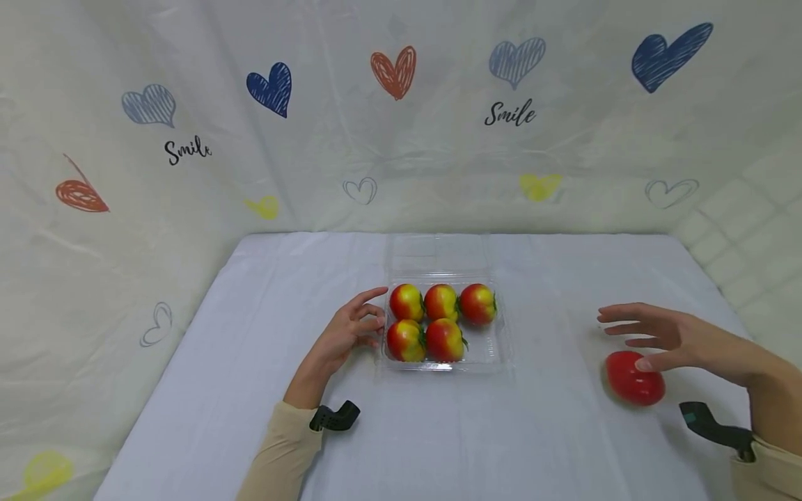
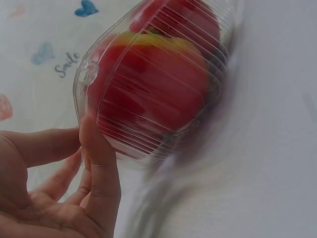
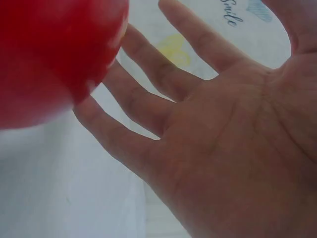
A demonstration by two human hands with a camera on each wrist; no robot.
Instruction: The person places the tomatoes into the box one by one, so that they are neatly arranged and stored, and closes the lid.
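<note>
A clear plastic clamshell box sits mid-table with its lid laid back. Several red-and-yellow fruits with green stems fill most of it, leaving a gap at its near right corner. My left hand is at the box's left side; in the left wrist view, its thumb and fingers pinch the box edge. On the right, a smooth red fruit lies on the table. Over it my right hand is spread, its thumb in front of the fruit in the head view. Whether they touch is unclear.
A white cloth covers the table. Behind and to the left hangs a pale sheet printed with hearts and "Smile". The raised box lid lies toward the table's back edge. Both wrists wear black camera mounts.
</note>
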